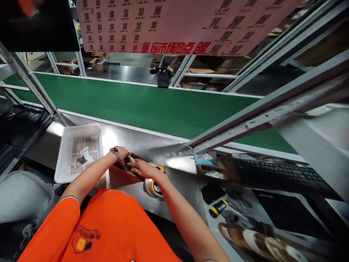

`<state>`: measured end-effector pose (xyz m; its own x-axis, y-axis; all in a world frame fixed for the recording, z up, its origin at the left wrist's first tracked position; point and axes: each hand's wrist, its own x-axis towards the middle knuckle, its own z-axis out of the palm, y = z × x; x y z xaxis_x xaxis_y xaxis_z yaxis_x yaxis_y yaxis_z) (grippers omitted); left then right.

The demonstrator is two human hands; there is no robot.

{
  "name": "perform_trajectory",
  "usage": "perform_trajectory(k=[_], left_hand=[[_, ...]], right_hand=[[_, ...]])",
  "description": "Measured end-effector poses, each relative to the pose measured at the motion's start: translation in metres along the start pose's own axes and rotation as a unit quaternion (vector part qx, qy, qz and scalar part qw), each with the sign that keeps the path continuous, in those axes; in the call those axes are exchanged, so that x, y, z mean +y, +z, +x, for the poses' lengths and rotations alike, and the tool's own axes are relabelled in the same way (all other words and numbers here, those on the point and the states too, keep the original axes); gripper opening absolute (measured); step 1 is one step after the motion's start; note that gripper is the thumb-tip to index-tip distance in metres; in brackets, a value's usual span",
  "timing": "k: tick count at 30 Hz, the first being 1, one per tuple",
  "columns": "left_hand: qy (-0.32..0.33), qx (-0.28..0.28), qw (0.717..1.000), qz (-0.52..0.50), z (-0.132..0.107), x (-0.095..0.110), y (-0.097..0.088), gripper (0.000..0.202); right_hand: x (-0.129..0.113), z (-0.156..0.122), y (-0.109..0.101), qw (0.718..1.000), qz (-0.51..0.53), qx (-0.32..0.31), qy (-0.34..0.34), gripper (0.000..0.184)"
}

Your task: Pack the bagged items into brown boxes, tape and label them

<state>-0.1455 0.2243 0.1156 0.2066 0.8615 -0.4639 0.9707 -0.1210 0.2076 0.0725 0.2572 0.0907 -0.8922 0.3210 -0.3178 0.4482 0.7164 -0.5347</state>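
Observation:
A small open cardboard box (124, 174) sits on the metal bench in front of my body. Inside it lies a dark item in clear plastic (127, 162), whose kind I cannot make out. My left hand (123, 152), with a watch (115, 153) on its wrist, is at the box's far left side against the item; its fingers are mostly hidden. From the right, my right hand (141, 168) reaches over the box, fingers stretched out and touching the item. Beside the box, under my right forearm, stands a yellow and black tape dispenser (152, 186).
A white plastic basket (60, 160) with small bagged items stands left. Beyond the bench runs a green conveyor belt (131, 105). A metal post (245, 112) slants across the right. A keyboard (286, 173), a yellow-black scanner (218, 208) and tape rolls (253, 240) lie right.

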Motion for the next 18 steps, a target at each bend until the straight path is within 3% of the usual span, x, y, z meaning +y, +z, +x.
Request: perform_trajectory(k=[5,8,11,14,16,18], left_hand=[[0.032,-0.038,0.998,-0.047,0.008,-0.014,-0.004,0.039],[0.038,-0.034,0.993,-0.109,0.006,-0.022,-0.009,0.05],[0.05,-0.016,0.989,-0.138,-0.003,-0.029,-0.017,0.061],[0.076,0.009,0.987,-0.145,-0.019,-0.044,-0.023,0.061],[0.075,0.052,0.985,-0.15,-0.035,-0.061,-0.02,0.055],[0.031,0.112,0.982,-0.15,-0.056,-0.086,-0.009,0.048]], right_hand=[[-0.007,-0.013,0.002,0.999,-0.01,0.032,0.029,0.048],[-0.007,-0.017,0.006,0.995,-0.009,0.083,0.061,0.042],[-0.007,-0.012,0.014,0.982,0.009,0.179,0.059,0.049],[-0.007,0.002,0.027,0.968,0.027,0.248,0.006,0.064],[-0.008,0.012,0.036,0.968,0.029,0.246,-0.035,0.068],[-0.01,0.019,0.045,0.97,0.018,0.235,-0.058,0.066]])
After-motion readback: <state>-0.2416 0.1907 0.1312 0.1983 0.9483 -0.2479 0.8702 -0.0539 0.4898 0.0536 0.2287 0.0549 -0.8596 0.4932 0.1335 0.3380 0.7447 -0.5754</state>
